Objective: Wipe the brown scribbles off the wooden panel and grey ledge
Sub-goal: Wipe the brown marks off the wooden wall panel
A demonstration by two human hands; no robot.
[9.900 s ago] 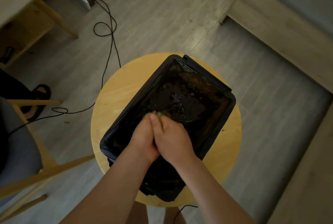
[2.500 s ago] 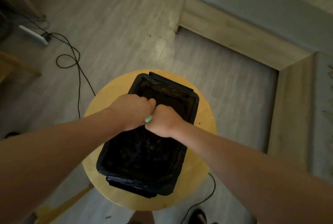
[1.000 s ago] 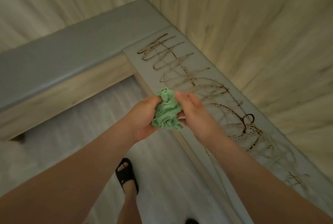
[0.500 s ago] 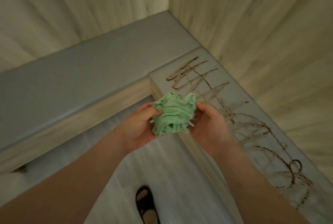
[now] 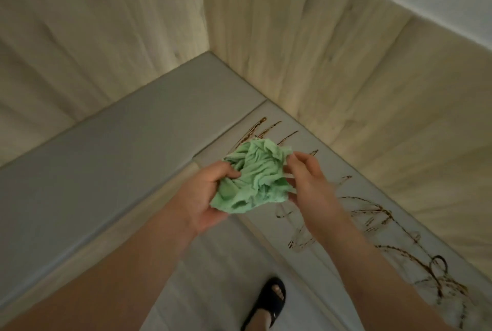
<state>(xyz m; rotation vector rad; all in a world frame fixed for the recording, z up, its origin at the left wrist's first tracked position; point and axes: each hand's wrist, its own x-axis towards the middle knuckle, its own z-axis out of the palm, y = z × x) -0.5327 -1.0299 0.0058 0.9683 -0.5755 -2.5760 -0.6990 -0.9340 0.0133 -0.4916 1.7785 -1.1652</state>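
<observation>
Opened wider than a moment earlier, a crumpled green cloth (image 5: pixel 253 181) is pinched by fingers (image 5: pixel 302 161) of left hand (image 5: pixel 205 197) and right hand (image 5: pixel 311 189) above brown scribbles (image 5: pixel 372 218) on the grey ledge (image 5: pixel 343 272); wiping unstarted, pressing down likely next.

no readable text, label, brand or number shows anywhere.

A home interior, seen at a room corner: pale wooden panel (image 5: pixel 332 69) lines both walls above a grey ledge (image 5: pixel 106 165). A bare foot (image 5: pixel 277 290) in a black sandal (image 5: pixel 262 304) stands on the light plank floor (image 5: pixel 221 264).
</observation>
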